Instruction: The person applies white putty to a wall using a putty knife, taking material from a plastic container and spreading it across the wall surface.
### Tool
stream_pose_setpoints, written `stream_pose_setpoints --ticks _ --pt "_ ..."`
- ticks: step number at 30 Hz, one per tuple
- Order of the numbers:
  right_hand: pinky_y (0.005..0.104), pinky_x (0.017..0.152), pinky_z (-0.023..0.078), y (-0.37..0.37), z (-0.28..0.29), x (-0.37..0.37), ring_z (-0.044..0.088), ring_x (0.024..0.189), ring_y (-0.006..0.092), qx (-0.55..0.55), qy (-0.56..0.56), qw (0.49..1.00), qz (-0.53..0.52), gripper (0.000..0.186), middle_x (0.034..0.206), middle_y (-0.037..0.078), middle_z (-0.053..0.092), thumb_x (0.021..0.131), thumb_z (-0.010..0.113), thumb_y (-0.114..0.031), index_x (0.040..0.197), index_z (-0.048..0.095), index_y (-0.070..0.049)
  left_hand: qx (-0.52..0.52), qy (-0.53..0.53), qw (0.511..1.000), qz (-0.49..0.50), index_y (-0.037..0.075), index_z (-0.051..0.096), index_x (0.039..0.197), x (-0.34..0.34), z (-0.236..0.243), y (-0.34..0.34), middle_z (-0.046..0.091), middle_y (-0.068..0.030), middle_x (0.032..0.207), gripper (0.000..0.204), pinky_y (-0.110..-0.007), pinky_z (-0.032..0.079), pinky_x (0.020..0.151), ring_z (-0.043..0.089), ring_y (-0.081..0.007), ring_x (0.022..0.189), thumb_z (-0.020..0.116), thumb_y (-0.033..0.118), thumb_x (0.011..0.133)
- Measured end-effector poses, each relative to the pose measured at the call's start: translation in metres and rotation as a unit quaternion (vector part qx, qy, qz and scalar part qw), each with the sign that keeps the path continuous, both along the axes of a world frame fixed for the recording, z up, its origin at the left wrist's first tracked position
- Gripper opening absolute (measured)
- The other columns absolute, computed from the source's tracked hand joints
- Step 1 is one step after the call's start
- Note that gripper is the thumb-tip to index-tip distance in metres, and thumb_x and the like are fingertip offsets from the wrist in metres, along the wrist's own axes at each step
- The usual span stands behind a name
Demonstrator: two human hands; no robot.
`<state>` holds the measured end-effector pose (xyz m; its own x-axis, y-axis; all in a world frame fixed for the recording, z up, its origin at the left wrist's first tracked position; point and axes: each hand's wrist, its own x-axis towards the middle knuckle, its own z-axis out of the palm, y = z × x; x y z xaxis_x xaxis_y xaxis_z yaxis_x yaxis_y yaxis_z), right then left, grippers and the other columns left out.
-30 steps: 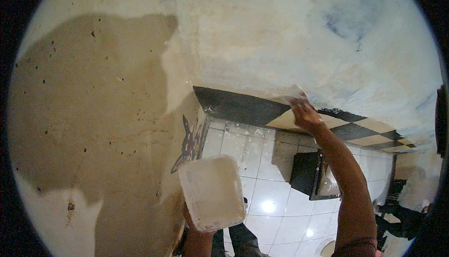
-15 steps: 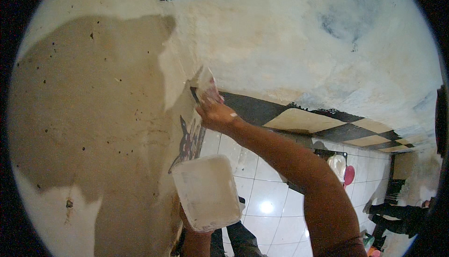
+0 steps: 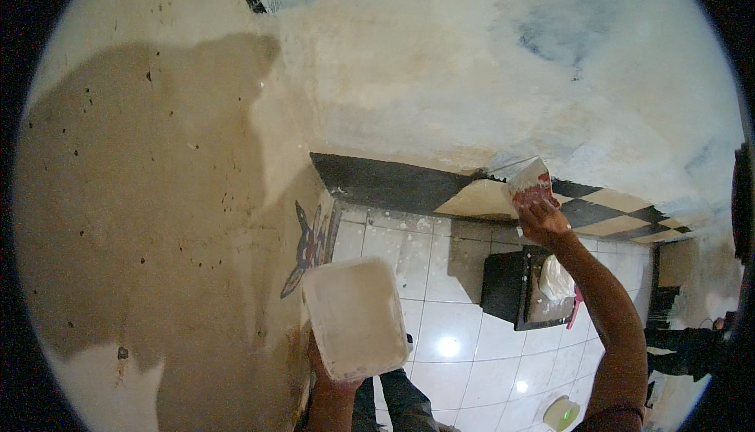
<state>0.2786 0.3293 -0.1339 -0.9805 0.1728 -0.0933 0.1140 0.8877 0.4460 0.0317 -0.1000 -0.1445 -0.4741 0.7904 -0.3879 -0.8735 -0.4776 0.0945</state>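
Observation:
My right hand (image 3: 544,224), fingers closed, grips a flat flared putty scraper (image 3: 532,183), red with white smears. Its wide edge meets the wall at the top of the black and cream checkered band (image 3: 385,179). Under the lower end of a whitish rectangular plastic tub (image 3: 360,372) is my left hand (image 3: 334,385), holding it near the left wall; most of its fingers are hidden behind the tub. A pale, smeared layer covers the tub's inside.
On the white tiled floor (image 3: 448,318) stands a dark box-like stool (image 3: 503,284) bearing a white bag (image 3: 555,279). Something pink (image 3: 576,306) lies beside it, and a pale green container (image 3: 561,414) lower down. Another person's dark-clothed legs (image 3: 680,341) show at far right.
My right hand has moved the scraper right, from the wall corner along the checkered band. The tub has shifted slightly right in view. More of the stool shows now.

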Motion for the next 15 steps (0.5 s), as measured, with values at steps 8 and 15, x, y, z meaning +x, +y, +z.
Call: stream_pose_setpoints --ticks 8,15 --pt "0.0334 0.071 0.052 -0.193 0.137 -0.07 0.063 0.081 0.0203 -0.334 0.5 0.715 -0.357 0.015 0.087 0.008 0.064 0.082 0.067 -0.007 0.096 0.066 -0.002 0.058 -0.055 0.996 -0.049 0.007 0.041 0.136 -0.019 0.028 0.046 0.052 -0.015 0.13 0.051 -0.05 0.047 0.096 0.055 -0.0314 0.116 0.04 0.041 0.098" --pt "0.0298 0.04 0.05 -0.257 0.155 -0.116 0.061 0.053 0.0172 -0.618 0.595 0.342 -0.383 0.013 0.077 0.01 0.064 0.091 0.059 -0.013 0.096 0.06 -0.001 -0.002 0.011 0.997 -0.081 0.006 0.041 0.136 -0.014 0.004 0.076 0.054 -0.0145 0.126 0.051 -0.045 0.046 0.098 0.054 -0.0291 0.116 0.038 0.041 0.098"
